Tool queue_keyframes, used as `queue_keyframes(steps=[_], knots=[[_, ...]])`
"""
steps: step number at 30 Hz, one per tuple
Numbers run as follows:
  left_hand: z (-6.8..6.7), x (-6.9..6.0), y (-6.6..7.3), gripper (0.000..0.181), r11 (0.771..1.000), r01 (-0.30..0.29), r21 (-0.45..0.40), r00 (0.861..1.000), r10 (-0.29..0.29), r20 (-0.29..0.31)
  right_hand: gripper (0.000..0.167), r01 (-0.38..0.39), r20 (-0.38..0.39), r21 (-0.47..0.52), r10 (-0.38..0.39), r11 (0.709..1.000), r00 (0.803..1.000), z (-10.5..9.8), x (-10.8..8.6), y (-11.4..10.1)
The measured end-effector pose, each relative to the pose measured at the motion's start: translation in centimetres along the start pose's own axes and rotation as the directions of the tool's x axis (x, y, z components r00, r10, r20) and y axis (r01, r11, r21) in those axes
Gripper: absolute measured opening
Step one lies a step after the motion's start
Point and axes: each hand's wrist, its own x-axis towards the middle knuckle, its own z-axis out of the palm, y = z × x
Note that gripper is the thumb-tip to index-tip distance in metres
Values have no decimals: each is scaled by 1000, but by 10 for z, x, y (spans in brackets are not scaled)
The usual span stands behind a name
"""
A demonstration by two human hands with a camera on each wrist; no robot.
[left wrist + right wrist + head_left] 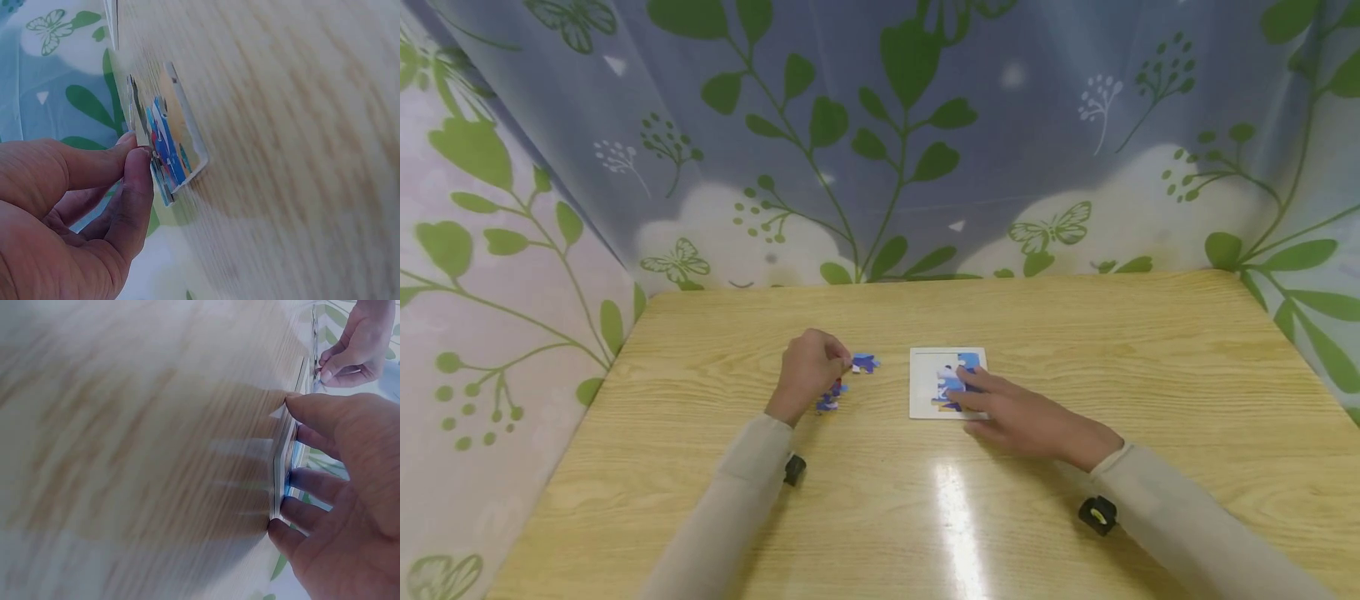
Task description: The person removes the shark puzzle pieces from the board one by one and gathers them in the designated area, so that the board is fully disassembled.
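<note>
My left hand pinches a jigsaw piece, blue with some white, between thumb and fingertips. In the left wrist view that piece is seen nearly edge-on. Several loose jigsaw pieces lie close beside this hand, partly hidden by it. To the right lies a white-framed puzzle board, with some blue pieces fitted along its right part. My right hand rests on the board's right side, its fingers spread and extended over the fitted pieces. In the right wrist view the thumb touches the board's edge.
All of this lies on a light wood-grain table. A curtain printed with leaves and butterflies hangs behind the table's far edge. Small black devices are on the undersides of both wrists.
</note>
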Motion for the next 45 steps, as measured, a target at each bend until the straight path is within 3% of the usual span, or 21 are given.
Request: queue_keyframes(steps=[7, 13, 18, 25, 30, 37, 45], knots=[[2, 0, 6, 6, 1000, -17, -5, 1000, 17, -3, 50, -21, 12, 43, 21, 999, 1000, -1, -6, 4], [13, 2, 22, 5, 995, -97, 16, 995, 97, 9, 50, -41, 29, 39, 40, 998, 999, 0, -7, 5], [28, 2, 41, 4, 986, -164, 24, 985, 162, 55, 48, -43, 20, 19, 43, 999, 999, 0, -9, 5], [56, 0, 68, 6, 967, -253, 33, 956, 245, 159, 47, -33, -5, -11, 33, 999, 999, -2, -13, 4], [74, -1, 80, 13, 963, -266, 33, 943, 253, 216, 47, -16, -20, -11, 15, 1000, 1000, -1, -15, 5], [81, 0, 84, 11, 973, -226, 44, 957, 214, 195, 49, -38, -23, -4, 38, 999, 999, -1, -18, 5], [84, -2, 87, 7, 974, -216, 73, 961, 199, 194, 48, -34, -34, 15, 34, 999, 999, -1, -23, 3]])
